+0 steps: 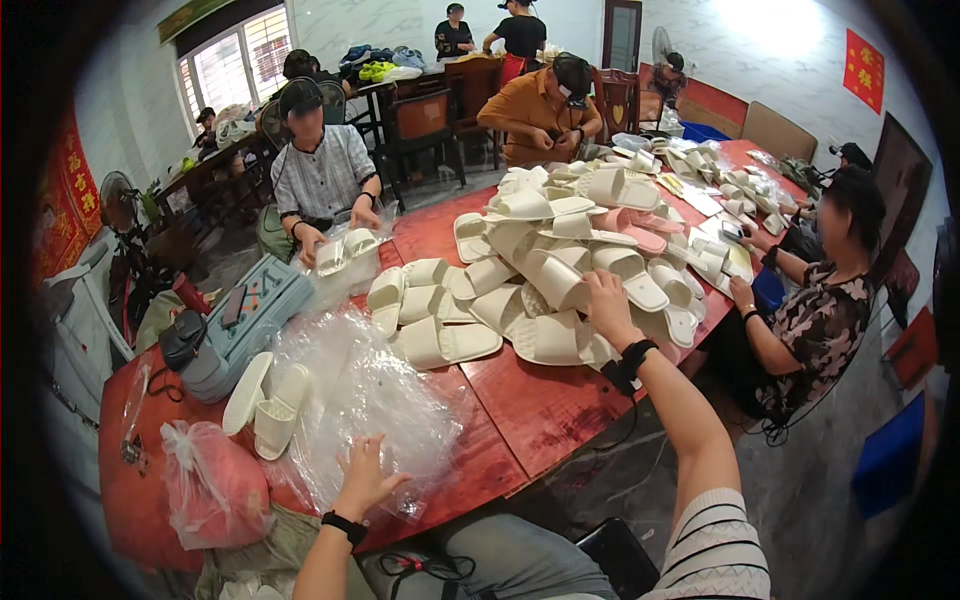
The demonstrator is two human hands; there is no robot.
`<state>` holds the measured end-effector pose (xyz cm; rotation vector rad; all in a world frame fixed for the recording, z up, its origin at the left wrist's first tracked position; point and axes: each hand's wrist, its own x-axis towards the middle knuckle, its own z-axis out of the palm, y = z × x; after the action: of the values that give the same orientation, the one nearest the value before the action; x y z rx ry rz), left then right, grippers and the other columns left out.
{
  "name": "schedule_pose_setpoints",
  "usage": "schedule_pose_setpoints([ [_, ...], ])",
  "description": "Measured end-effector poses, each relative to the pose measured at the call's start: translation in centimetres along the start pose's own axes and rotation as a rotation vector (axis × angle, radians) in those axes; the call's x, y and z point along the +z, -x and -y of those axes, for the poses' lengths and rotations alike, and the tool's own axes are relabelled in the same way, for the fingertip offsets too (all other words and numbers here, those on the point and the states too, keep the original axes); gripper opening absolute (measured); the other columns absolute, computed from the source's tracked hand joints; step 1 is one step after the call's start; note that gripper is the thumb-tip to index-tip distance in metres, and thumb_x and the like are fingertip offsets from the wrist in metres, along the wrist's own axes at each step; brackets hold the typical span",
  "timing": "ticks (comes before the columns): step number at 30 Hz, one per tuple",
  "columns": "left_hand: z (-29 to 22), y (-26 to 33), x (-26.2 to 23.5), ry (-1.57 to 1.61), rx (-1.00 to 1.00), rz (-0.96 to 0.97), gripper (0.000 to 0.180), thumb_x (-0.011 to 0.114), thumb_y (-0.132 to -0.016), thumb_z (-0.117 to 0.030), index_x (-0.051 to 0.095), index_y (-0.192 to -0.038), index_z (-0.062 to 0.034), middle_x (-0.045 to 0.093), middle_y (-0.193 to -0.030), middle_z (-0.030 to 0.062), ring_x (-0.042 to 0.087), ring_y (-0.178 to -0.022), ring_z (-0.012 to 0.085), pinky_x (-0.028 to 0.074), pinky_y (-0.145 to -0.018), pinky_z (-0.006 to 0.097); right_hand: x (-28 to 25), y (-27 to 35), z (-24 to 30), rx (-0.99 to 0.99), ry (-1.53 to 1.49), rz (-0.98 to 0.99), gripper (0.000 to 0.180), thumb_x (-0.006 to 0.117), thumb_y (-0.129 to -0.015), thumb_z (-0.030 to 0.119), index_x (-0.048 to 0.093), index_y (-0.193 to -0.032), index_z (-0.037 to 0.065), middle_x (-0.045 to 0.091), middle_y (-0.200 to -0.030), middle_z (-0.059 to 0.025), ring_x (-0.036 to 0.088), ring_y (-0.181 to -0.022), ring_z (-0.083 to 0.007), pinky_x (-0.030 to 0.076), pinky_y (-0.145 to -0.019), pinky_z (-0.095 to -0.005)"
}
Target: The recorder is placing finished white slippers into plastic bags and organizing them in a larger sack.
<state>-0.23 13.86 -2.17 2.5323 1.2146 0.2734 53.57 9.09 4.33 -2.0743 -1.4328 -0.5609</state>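
My left hand [370, 480] is open, fingers spread, at the near edge of a heap of clear plastic bags [350, 390]. It holds nothing. Over at the big pile of cream slippers [530, 255], my right hand [608, 305] has its fingers bent over a cream slipper [555, 280] on the near side; its fingertips are partly hidden. To the left of the bags lies a pair of cream slippers, one showing its sole [248, 393], the other its strap [280, 415]. A pink slipper [632, 235] lies within the pile.
A red bundle in a plastic bag [212, 485] sits at the table's near left, with a grey-blue toolbox [255, 315] behind. Across the red table [530, 410], a person [325, 180] handles bagged slippers; others work at the far side and right. A blue crate [885, 455] stands at right.
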Motion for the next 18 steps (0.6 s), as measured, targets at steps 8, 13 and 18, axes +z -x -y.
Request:
schedule_pose_setpoints([
  [8, -0.8, 0.1, -0.5, 0.036, -0.047, -0.052, 0.106, 0.085, -0.068, -0.05, 0.026, -0.151, -0.0179, 0.027, -0.154, 0.0234, 0.025, -0.144, 0.0432, 0.019, -0.103, 0.078, 1.2, -1.6, 0.5, 0.083, -0.03, 0.097, 0.031, 0.073, -0.082, 0.016, 0.061, -0.11, 0.019, 0.069, -0.099, 0.0003, 0.055, -0.107, -0.0258, 0.03, -0.091, -0.0485],
  [13, -0.4, 0.9, -0.4, 0.109, -0.068, -0.059, 0.116, 0.085, -0.067, -0.048, 0.017, -0.157, -0.0219, 0.005, -0.162, 0.0248, 0.015, -0.149, 0.0439, 0.016, -0.104, 0.079, 1.1, -1.6, 1.3, 0.043, -0.147, -0.028, 0.019, 0.069, -0.085, 0.016, 0.065, -0.103, 0.015, 0.069, -0.095, 0.0022, 0.055, -0.104, -0.0215, 0.031, -0.089, -0.0437],
  [18, -0.1, 1.4, 0.2, 0.088, -0.163, -0.104, 0.122, 0.088, -0.064, -0.046, 0.014, -0.158, -0.0223, -0.003, -0.163, 0.0249, 0.015, -0.149, 0.0443, 0.017, -0.105, 0.078, 0.0, -1.0, 1.8, 0.121, -0.348, -0.067, 0.019, 0.06, -0.09, 0.009, 0.066, -0.108, 0.008, 0.068, -0.092, -0.0143, 0.063, -0.091, -0.0345, 0.046, -0.081, -0.0479],
])
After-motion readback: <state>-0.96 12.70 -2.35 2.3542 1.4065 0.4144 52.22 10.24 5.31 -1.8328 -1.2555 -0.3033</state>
